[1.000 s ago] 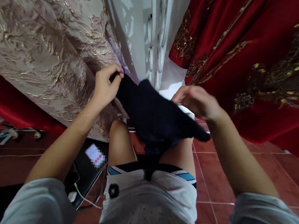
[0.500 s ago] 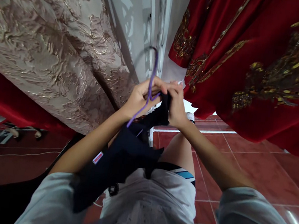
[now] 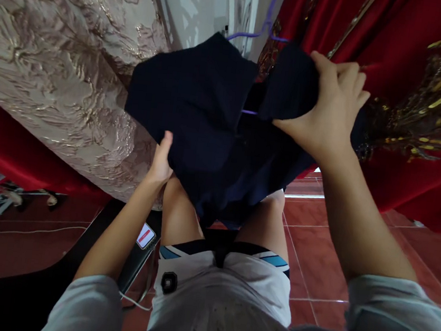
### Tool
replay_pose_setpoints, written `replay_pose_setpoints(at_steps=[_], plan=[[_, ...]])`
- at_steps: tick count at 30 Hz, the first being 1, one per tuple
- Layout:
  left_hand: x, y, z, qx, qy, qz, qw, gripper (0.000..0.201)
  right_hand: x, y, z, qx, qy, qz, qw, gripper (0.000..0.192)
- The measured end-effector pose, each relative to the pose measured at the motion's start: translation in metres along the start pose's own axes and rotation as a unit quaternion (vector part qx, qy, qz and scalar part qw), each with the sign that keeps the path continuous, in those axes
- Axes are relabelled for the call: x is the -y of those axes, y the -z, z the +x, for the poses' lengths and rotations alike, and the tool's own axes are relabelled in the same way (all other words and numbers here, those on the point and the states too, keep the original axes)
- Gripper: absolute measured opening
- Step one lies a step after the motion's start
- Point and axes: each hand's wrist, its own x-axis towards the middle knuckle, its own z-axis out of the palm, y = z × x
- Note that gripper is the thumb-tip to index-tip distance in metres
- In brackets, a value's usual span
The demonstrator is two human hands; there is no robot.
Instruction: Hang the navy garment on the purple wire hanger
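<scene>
A dark navy garment [image 3: 206,116] hangs on a purple hanger [image 3: 259,32], held up in front of me. My right hand [image 3: 326,108] grips the garment's right shoulder at the top. My left hand [image 3: 161,161] is under the garment's lower left side, fingers partly hidden by the cloth. The hanger's hook rises toward the white wall above. Below the garment are my bare knees and white shorts.
A beige and gold brocade cloth [image 3: 58,51] hangs at the left. Red fabric with gold embroidery [image 3: 414,76] hangs at the right. A phone [image 3: 145,235] on a cable lies on a black stool by my left knee. The floor is red tile [image 3: 316,235].
Both hands were together at the middle holding the hanger and bunched garment. Now the garment is raised and spread on the hanger, right hand up at its shoulder, left hand down beneath it.
</scene>
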Motion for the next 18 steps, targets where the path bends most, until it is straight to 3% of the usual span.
replay_pose_setpoints(at_steps=[5,9,15,18], plan=[[0.011,0.001,0.003,-0.088,0.004,-0.036,0.995,0.066,0.024,0.011,-0.002,0.079,-0.011,-0.085,0.993,0.093],[0.024,0.001,-0.005,-0.119,0.020,-0.045,0.992,0.060,0.020,0.012,-0.015,0.069,0.009,-0.097,0.993,0.100],[0.023,-0.014,-0.041,-0.177,0.021,-0.055,0.982,0.047,0.001,0.009,-0.055,0.056,0.095,0.019,0.994,0.089],[0.013,-0.028,-0.064,-0.211,0.037,-0.096,0.972,0.040,0.008,-0.006,-0.077,0.018,0.079,0.098,0.992,0.072]])
